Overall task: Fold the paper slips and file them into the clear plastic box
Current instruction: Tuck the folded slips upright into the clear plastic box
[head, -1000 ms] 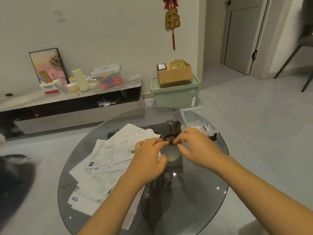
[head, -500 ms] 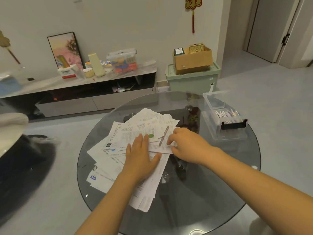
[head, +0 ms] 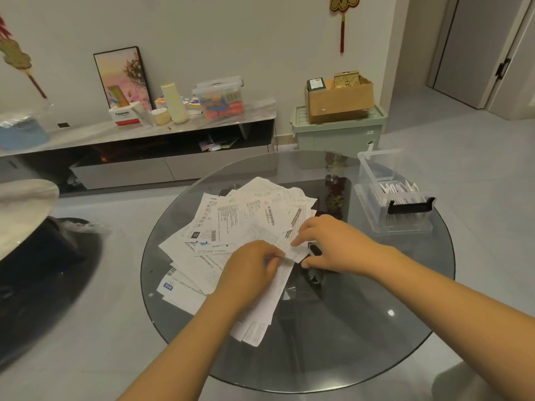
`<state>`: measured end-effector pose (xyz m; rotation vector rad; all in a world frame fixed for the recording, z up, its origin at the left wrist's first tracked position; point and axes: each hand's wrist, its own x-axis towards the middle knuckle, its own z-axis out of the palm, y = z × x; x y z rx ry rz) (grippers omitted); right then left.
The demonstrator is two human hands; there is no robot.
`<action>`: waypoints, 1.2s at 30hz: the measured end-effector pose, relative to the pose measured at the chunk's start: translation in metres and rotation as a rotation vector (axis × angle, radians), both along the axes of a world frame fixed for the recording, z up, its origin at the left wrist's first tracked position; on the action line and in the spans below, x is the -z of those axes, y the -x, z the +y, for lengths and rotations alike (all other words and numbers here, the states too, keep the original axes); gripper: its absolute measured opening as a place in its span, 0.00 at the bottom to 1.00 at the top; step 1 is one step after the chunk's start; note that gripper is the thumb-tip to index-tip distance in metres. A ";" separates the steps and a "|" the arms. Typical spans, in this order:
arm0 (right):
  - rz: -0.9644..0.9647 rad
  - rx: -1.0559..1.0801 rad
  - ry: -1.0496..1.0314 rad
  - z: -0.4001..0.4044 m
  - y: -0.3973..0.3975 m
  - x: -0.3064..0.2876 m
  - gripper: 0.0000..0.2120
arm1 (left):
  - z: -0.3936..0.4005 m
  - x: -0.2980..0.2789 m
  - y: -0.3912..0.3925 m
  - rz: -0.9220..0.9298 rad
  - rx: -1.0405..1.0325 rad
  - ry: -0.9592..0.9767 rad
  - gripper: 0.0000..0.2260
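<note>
Both hands pinch one paper slip point(head: 295, 251) atop the receipt pile point(head: 231, 227) mid glass table point(head: 362, 328): left hand point(head: 252, 267), right hand point(head: 333, 244); clear plastic box point(head: 396, 204) at right edge; "Panasonic" carton point(head: 125, 115) behind.

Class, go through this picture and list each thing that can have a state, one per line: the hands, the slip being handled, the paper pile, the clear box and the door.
left hand: fingers curled, pinching the slip
right hand: pinching the slip's far edge
paper slip: held between both hands, not yet folded flat
paper pile: loose, unfolded, spread on the glass table
clear plastic box: open, folded slips inside
door: shut
</note>
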<state>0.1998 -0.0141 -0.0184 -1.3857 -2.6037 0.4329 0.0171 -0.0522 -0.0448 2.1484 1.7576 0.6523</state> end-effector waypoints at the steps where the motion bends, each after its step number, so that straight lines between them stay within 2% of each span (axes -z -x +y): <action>1: 0.003 -0.024 0.009 -0.004 -0.003 -0.001 0.19 | -0.006 -0.001 -0.001 -0.083 0.003 0.023 0.07; 3: 0.008 -0.058 0.032 -0.010 -0.008 -0.003 0.16 | -0.018 -0.003 -0.004 -0.203 0.014 0.060 0.10; 6: 0.076 -0.075 0.133 -0.017 -0.014 -0.003 0.05 | -0.033 -0.003 -0.004 -0.307 0.010 0.118 0.13; 9: 0.124 -0.035 0.213 -0.022 -0.020 -0.002 0.08 | -0.044 -0.002 -0.004 -0.382 -0.028 0.156 0.08; 14: 0.269 0.053 0.302 -0.033 -0.019 0.001 0.07 | -0.054 -0.001 -0.010 -0.493 -0.110 0.157 0.04; 16: 0.318 0.093 0.306 -0.036 -0.014 0.006 0.07 | -0.054 0.002 -0.011 -0.494 -0.157 0.150 0.01; 17: 0.338 0.120 0.309 -0.038 -0.011 0.010 0.07 | -0.053 0.004 -0.012 -0.496 -0.169 0.142 0.03; 20: 0.361 0.191 0.300 -0.041 -0.006 0.017 0.15 | -0.052 0.006 -0.015 -0.435 -0.150 0.123 0.15; 24: 0.294 0.183 0.272 -0.046 -0.002 0.022 0.29 | -0.053 0.008 -0.017 -0.293 -0.076 0.172 0.34; 26: 0.237 0.161 0.252 -0.049 0.000 0.024 0.36 | -0.053 0.011 -0.016 -0.255 -0.035 0.179 0.37; 29: 0.111 0.140 0.169 -0.050 -0.001 0.025 0.40 | -0.051 0.010 -0.015 -0.229 -0.009 0.194 0.36; 32: 0.058 0.130 0.150 -0.048 -0.004 0.023 0.40 | -0.050 0.009 -0.012 -0.221 -0.017 0.217 0.34; 34: 0.081 0.108 0.153 -0.048 -0.007 0.023 0.33 | -0.050 0.008 -0.010 -0.194 -0.012 0.209 0.33; 36: 0.057 0.034 0.062 -0.050 -0.010 0.023 0.23 | -0.051 0.009 -0.007 -0.136 0.003 0.161 0.30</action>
